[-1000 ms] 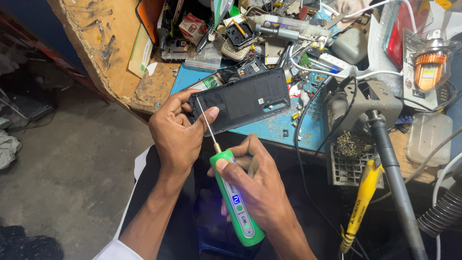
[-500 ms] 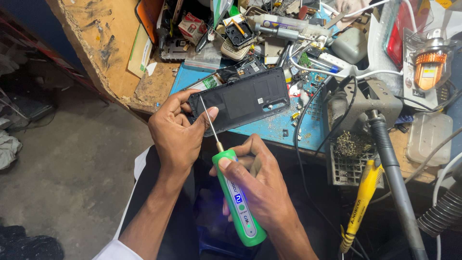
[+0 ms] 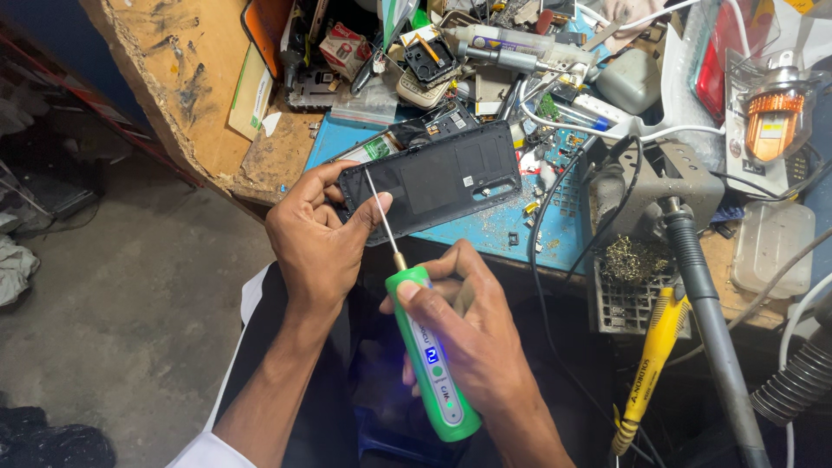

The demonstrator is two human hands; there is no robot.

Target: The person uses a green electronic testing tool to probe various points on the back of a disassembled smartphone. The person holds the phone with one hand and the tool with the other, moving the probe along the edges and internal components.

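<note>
Nearest the camera, below the black phone back cover (image 3: 433, 180), the right hand (image 3: 468, 334) is wrapped closed around a green electric screwdriver (image 3: 431, 364), its thin bit touching the cover's left end. Just above, the left hand (image 3: 316, 238) grips that same end, holding the cover over the blue mat (image 3: 485, 232) at the bench (image 3: 195, 95) edge. The cover looks light, thin and springy, likely best pinched by its rims.
</note>
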